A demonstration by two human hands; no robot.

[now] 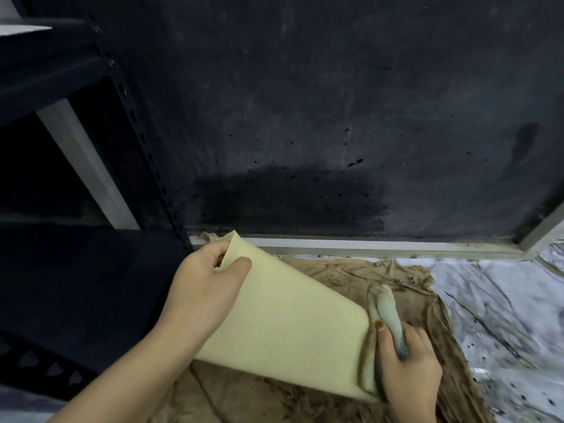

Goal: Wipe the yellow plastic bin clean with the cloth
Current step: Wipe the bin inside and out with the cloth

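Note:
The pale yellow plastic bin [283, 328] is tipped on its side, its flat face toward me, over a stained brown sheet. My left hand [203, 288] grips the bin's upper left corner, thumb on the face and fingers behind the edge. At the bin's right edge my right hand [409, 364] grips a rolled, dirty grey-green cloth [387, 312], which presses against that edge. The inside of the bin is hidden.
A brown stained sheet [351, 276] covers the floor under the bin, with crumpled white plastic sheeting [503, 300] to the right. A dark spattered wall [305, 117] with a metal base rail [366, 244] stands behind. Black metal shelving [76, 270] fills the left side.

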